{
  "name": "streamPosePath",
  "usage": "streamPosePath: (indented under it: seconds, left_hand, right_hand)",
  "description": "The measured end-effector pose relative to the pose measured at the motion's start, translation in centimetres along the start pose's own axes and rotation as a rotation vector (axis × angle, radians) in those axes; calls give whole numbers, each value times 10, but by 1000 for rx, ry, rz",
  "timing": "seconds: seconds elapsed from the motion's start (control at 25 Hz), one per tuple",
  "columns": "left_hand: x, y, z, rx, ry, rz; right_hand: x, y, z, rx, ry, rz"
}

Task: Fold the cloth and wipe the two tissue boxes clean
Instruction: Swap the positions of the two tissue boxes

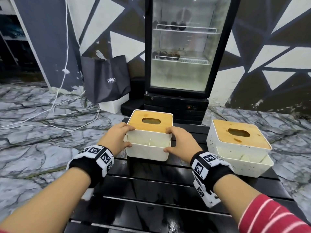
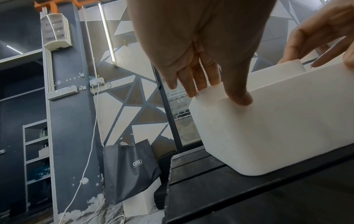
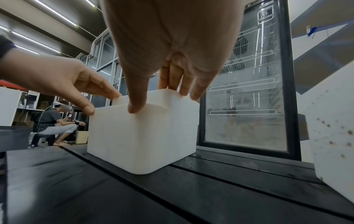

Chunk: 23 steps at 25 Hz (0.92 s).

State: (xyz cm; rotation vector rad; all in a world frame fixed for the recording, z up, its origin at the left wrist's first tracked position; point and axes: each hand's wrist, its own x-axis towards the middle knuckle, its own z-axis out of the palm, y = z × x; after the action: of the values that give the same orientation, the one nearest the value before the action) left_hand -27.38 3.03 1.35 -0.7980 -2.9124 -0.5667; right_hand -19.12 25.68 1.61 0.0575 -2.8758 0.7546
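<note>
Two white tissue boxes with bamboo lids stand on a black slatted table (image 1: 151,190). Both hands hold the near box (image 1: 149,148) by its two front corners. My left hand (image 1: 126,137) has its fingers on the lid edge and its thumb on the front compartment's rim; my right hand (image 1: 170,140) grips the opposite corner the same way. In the left wrist view, fingers (image 2: 201,78) curl over the box (image 2: 277,128). The right wrist view shows my right hand (image 3: 162,94) on the box (image 3: 141,136). The second box (image 1: 239,145), speckled with dark spots, stands to the right. No cloth is in view.
A glass-door fridge (image 1: 183,47) stands just behind the table. A dark bag (image 1: 106,78) leans on the wall at its left, and a white cable (image 1: 55,106) trails over the marble floor. Another person (image 3: 53,121) sits far off to the left.
</note>
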Motion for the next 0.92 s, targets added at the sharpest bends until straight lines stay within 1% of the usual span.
streamPosePath:
  seconds: [0.2,0.44,0.8,0.92]
  left_hand:
    - [2,-1,-2,-29,26,4]
    - [-9,-2,-6,-21,40,15]
    - [-10,10,-9,90,-7,-13]
    - [-8,16,-14,145,-57,-38]
  right_hand:
    - [1,0,2,26,16,11]
    - [-6,-2,4,39,17,-6]
    - [-11,-6,7,114,37,23]
    - [-17,-11,7,98,-14,18]
